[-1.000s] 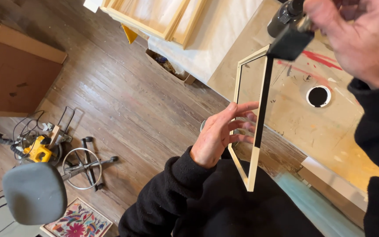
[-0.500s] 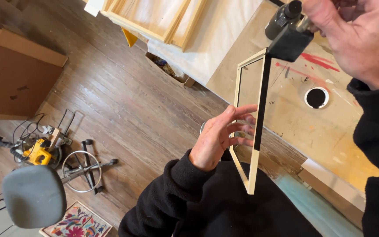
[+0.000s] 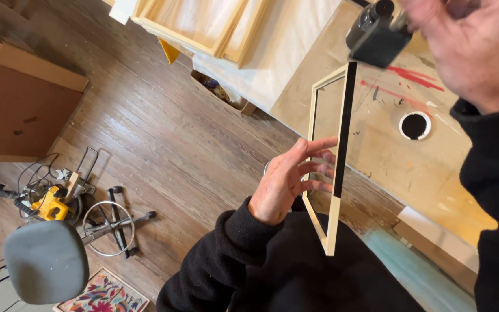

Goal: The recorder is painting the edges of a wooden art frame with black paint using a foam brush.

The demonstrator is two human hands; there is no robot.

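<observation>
Left hand steadies wooden frame, fingers spread against its side. Right hand grips foam brush at frame's top, over bench.

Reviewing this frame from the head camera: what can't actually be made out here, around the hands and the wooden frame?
- Right hand: blurred and cut off by the top edge; its grip on the black foam applicator is unclear.
- Left hand: the fingers reach the wooden frame, but the frame's painted edge hides where they touch it.
- Frame's far face: turned away from the camera.
- Stool: partly cut off by the bottom edge.
- Yellow power tool: too small to tell its kind.
</observation>
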